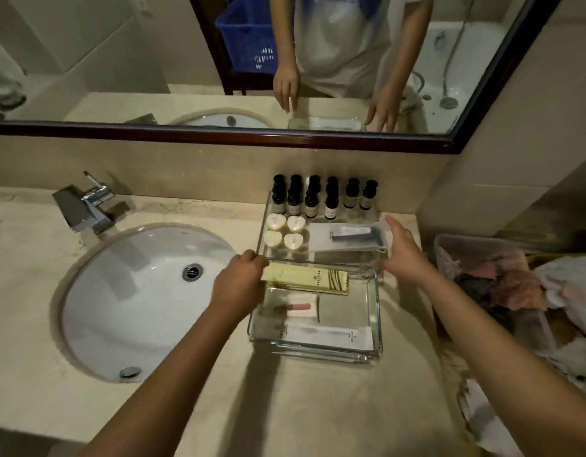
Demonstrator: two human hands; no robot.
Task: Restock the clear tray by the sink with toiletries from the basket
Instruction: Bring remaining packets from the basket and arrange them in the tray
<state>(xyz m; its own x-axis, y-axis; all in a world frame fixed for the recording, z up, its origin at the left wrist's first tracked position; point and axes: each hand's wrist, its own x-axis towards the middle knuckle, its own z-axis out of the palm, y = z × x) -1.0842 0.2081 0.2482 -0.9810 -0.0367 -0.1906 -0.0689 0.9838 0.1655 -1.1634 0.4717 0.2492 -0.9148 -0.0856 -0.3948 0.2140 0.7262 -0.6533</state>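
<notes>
The clear tray (376, 311) sits on the counter to the right of the sink. Its far half holds several dark small bottles (321, 196), round white soaps (285, 230) and a razor packet (349, 237). Its near half holds a yellow packet (308, 280), a pink item in a white packet (300, 308) and a long white packet (331, 336). My left hand (240, 282) is at the tray's left rim, fingers pointing down onto it beside the yellow packet. My right hand (402, 250) lies against the right rim with straight fingers reaching the razor packet's corner. The basket (450, 249) of mixed packets stands at the right.
The white sink (136, 301) with its chrome tap (87, 206) fills the left of the beige counter. A dark-framed mirror (219, 131) runs along the wall and reflects me and a blue crate. A side wall closes the counter behind the basket.
</notes>
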